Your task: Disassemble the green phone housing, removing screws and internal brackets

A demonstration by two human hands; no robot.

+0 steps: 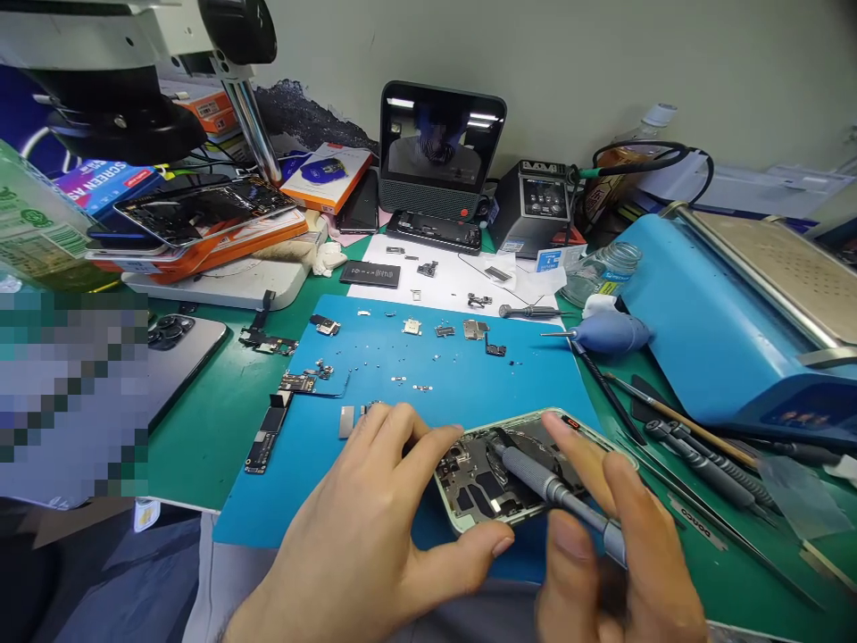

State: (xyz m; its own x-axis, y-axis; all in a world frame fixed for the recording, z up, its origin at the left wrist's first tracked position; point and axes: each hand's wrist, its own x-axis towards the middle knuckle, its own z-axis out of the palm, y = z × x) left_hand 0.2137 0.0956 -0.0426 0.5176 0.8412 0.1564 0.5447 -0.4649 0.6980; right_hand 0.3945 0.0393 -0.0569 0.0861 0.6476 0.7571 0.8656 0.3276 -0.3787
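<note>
My left hand [381, 509] grips an opened phone housing [475, 473] by its left end, thumb on the near edge and fingers at the far one. The housing is tilted above the blue mat and has a pale green frame with a dark interior. In my right hand [622, 554] is a grey screwdriver [536, 471] with a knurled handle, slanting toward the upper left of the interior. Its tip is too blurred to tell whether it touches. The right index finger reaches the housing's far edge.
Small phone parts and screws lie on the blue mat [368, 357]; a logic board [268, 433] is at its left. A battery [370, 274] rests on white paper. Tweezers [723, 518], several screwdrivers and a blue blower [612, 332] are right. A microscope [127, 107] overhangs the left.
</note>
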